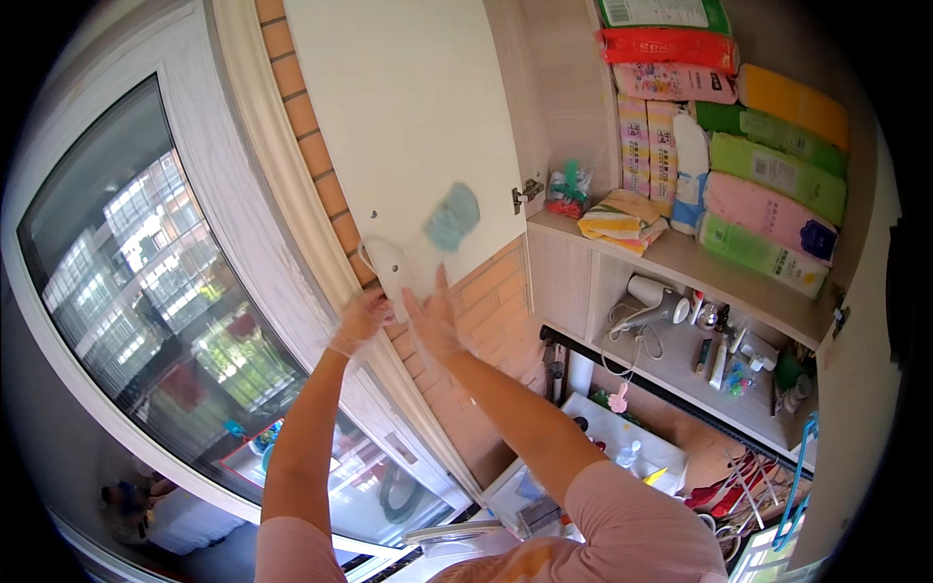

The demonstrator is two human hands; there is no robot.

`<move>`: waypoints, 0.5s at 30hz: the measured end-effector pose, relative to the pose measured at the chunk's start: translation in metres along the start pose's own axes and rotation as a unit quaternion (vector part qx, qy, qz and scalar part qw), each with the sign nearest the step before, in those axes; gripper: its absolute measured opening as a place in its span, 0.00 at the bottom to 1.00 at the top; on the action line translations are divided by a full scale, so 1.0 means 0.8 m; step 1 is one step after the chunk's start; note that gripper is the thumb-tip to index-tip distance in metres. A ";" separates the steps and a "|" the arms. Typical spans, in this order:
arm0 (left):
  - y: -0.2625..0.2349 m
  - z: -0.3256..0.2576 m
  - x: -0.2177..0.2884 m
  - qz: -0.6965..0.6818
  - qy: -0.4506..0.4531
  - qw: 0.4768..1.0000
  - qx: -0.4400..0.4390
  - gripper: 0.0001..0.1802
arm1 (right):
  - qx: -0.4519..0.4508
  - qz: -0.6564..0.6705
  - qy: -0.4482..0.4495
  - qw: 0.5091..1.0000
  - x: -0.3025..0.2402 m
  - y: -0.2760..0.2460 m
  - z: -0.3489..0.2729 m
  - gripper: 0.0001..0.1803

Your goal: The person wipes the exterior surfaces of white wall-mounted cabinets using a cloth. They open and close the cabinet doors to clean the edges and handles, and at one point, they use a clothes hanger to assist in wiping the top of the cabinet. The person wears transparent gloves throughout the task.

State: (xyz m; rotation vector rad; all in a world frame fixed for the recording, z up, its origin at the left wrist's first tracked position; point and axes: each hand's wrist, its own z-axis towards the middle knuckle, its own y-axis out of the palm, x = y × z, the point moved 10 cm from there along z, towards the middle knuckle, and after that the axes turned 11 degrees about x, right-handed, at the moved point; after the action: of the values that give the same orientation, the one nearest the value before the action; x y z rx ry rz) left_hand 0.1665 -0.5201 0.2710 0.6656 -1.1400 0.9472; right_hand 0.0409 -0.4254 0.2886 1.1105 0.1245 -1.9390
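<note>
Both my hands seem to be in thin clear plastic gloves, raised in front of a cream cabinet door (408, 107). My left hand (362, 317) has its fingers closed at the lower end of a white oblong piece with a thin loop along its side (391, 274). My right hand (434, 323) is just right of that piece, its thumb and index finger apart and pointing up. Above the right fingertips is a light-blue pad or cloth (453, 219), blurred; whether it touches the door cannot be told.
On the right, an open cupboard shelf (569, 228) holds stacked tissue packs (777, 175) and a folded yellow-striped towel (622, 221). Below lie a hair dryer (661, 303) and small items. A glass door (175, 291) stands left, beside a brick wall (501, 291).
</note>
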 end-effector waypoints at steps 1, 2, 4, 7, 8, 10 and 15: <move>-0.012 -0.001 -0.004 0.016 -0.004 1.000 -0.004 0.10 | -0.036 -0.006 0.016 0.999 -0.023 0.022 0.011 0.45; -0.021 -0.012 0.001 0.071 0.006 0.997 0.015 0.10 | -0.122 -0.070 0.078 0.987 -0.047 0.041 0.015 0.45; 0.018 -0.011 0.031 0.162 0.049 0.985 0.016 0.09 | -0.045 -0.165 -0.066 0.983 -0.071 0.048 0.076 0.45; -0.014 -0.004 0.001 0.088 0.046 0.995 -0.008 0.10 | -0.060 -0.159 -0.022 0.985 -0.064 0.062 0.078 0.46; -0.012 -0.007 0.005 0.097 0.047 0.994 0.003 0.10 | -0.079 -0.142 0.029 0.986 -0.051 0.055 0.077 0.47; 0.000 -0.011 0.018 0.113 0.054 0.992 0.022 0.11 | -0.055 -0.137 0.111 0.983 0.009 0.025 0.055 0.46; -0.014 -0.021 0.022 0.160 0.048 0.985 0.041 0.11 | -0.015 -0.112 0.154 0.982 0.041 -0.004 0.024 0.46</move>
State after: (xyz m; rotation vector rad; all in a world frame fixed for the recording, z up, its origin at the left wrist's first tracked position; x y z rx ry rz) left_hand 0.1863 -0.5065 0.2832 0.5043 -1.1458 1.2908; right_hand 0.0189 -0.4535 0.2746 1.4222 0.4626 -1.9367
